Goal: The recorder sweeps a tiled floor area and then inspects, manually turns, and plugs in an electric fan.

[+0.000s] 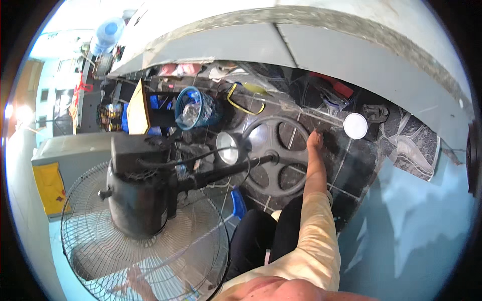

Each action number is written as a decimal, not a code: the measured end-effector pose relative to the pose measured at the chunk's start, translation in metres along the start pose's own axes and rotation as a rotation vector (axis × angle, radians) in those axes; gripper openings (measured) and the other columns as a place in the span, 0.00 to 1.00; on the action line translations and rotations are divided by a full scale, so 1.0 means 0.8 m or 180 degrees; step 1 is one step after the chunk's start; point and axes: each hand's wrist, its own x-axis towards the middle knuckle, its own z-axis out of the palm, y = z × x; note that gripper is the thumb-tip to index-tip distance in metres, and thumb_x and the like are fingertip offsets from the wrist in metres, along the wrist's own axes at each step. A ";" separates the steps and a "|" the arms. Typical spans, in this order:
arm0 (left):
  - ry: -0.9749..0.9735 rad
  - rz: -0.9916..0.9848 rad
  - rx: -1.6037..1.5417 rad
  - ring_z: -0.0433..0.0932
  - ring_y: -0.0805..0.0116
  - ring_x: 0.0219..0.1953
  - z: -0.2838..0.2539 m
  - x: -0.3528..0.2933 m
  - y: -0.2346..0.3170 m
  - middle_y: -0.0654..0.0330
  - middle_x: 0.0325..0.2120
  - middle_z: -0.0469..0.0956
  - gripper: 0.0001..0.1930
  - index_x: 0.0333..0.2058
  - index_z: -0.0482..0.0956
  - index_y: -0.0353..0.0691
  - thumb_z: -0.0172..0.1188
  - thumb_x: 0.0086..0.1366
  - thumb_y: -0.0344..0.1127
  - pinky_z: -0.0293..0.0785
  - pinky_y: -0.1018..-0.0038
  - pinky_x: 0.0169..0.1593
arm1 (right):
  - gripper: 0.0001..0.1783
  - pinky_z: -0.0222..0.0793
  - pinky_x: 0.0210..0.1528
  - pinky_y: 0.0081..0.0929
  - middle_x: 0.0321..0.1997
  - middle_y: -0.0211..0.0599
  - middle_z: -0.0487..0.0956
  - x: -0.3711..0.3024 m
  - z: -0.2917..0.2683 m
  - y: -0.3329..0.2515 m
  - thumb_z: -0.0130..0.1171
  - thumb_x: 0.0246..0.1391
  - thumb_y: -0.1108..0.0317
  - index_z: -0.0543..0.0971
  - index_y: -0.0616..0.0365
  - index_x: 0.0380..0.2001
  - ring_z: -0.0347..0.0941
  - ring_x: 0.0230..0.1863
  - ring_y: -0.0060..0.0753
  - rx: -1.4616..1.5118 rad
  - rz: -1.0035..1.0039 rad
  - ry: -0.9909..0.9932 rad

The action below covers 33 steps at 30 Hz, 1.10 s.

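Observation:
A dusty black pedestal fan lies across the view, its wire grille [90, 210] at lower left and its motor housing [138, 203] above it. A dark pole [221, 173] runs to the round four-spoked base [273, 188]. My right arm reaches forward; my right hand [315, 140] is at the right rim of the base, fingers curled. What they hold, if anything, is hidden. My left hand [136, 282] shows blurred through the grille, near a thin pale stick that slants toward a blue plastic piece [238, 203]. Its grip cannot be made out.
A blue basket [202, 113] with plastic bags stands beyond the base, beside a yellow frame [246, 108]. Nearer is a metal pot [227, 148]. A white round lid [355, 126] lies at right near a grey counter [341, 55]. A light blue wall [401, 226] bounds the right.

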 end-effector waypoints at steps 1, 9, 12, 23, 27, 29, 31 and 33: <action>0.0046 -0.0051 0.0061 0.65 0.58 0.43 -0.018 0.004 0.006 0.50 0.42 0.64 0.19 0.41 0.61 0.29 0.42 0.56 0.39 0.58 0.64 0.50 | 0.12 0.64 0.40 0.34 0.35 0.46 0.70 -0.017 -0.024 -0.002 0.40 0.46 0.70 0.71 0.59 0.31 0.68 0.38 0.43 0.0218 0.0132 -0.0327; 0.0594 -0.1855 -0.0901 0.65 0.61 0.43 -0.114 0.019 -0.033 0.53 0.40 0.67 0.17 0.40 0.64 0.35 0.41 0.53 0.37 0.60 0.67 0.47 | 0.08 0.67 0.23 0.24 0.21 0.38 0.73 -0.119 -0.189 -0.090 0.49 0.44 0.68 0.73 0.60 0.29 0.71 0.22 0.30 0.2703 -0.0047 -0.1313; 0.0924 -0.2358 -0.0860 0.64 0.63 0.44 -0.106 0.011 -0.020 0.54 0.43 0.64 0.21 0.43 0.62 0.35 0.44 0.50 0.38 0.59 0.65 0.47 | 0.09 0.63 0.20 0.15 0.25 0.33 0.73 -0.187 -0.297 -0.170 0.44 0.46 0.73 0.74 0.62 0.29 0.66 0.19 0.18 0.3492 -0.0750 -0.1443; 0.1074 -0.3087 -0.1273 0.62 0.63 0.46 -0.058 -0.006 0.029 0.57 0.46 0.62 0.19 0.42 0.59 0.36 0.41 0.48 0.30 0.62 0.66 0.43 | 0.11 0.63 0.27 0.14 0.23 0.33 0.74 -0.286 -0.563 -0.393 0.53 0.40 0.74 0.73 0.66 0.32 0.68 0.24 0.18 0.3363 -0.1762 -0.2854; 0.1014 -0.3071 -0.1279 0.61 0.62 0.47 -0.065 -0.017 0.028 0.56 0.46 0.61 0.19 0.42 0.59 0.35 0.42 0.48 0.30 0.61 0.63 0.45 | 0.09 0.64 0.26 0.14 0.21 0.34 0.74 -0.279 -0.554 -0.414 0.56 0.38 0.76 0.74 0.67 0.28 0.68 0.21 0.18 0.3415 -0.1638 -0.3087; 0.1221 -0.3234 -0.1229 0.61 0.62 0.47 -0.077 -0.018 0.033 0.56 0.46 0.61 0.19 0.42 0.59 0.35 0.42 0.49 0.31 0.61 0.61 0.45 | 0.10 0.64 0.27 0.14 0.22 0.33 0.74 -0.274 -0.546 -0.415 0.55 0.38 0.76 0.74 0.66 0.29 0.68 0.22 0.18 0.3301 -0.1632 -0.3249; 0.1004 -0.3186 -0.1329 0.61 0.62 0.47 -0.073 -0.005 0.037 0.56 0.46 0.61 0.19 0.42 0.59 0.35 0.42 0.49 0.31 0.61 0.61 0.45 | 0.10 0.65 0.28 0.13 0.22 0.33 0.75 -0.266 -0.546 -0.415 0.54 0.39 0.76 0.74 0.64 0.30 0.69 0.23 0.18 0.3152 -0.1647 -0.3451; 0.0915 -0.3102 -0.1450 0.61 0.62 0.47 -0.067 -0.001 0.035 0.56 0.46 0.61 0.19 0.43 0.59 0.36 0.43 0.49 0.32 0.59 0.59 0.46 | 0.10 0.65 0.28 0.14 0.22 0.34 0.75 -0.256 -0.535 -0.410 0.54 0.39 0.76 0.74 0.64 0.30 0.69 0.23 0.18 0.3220 -0.1533 -0.3469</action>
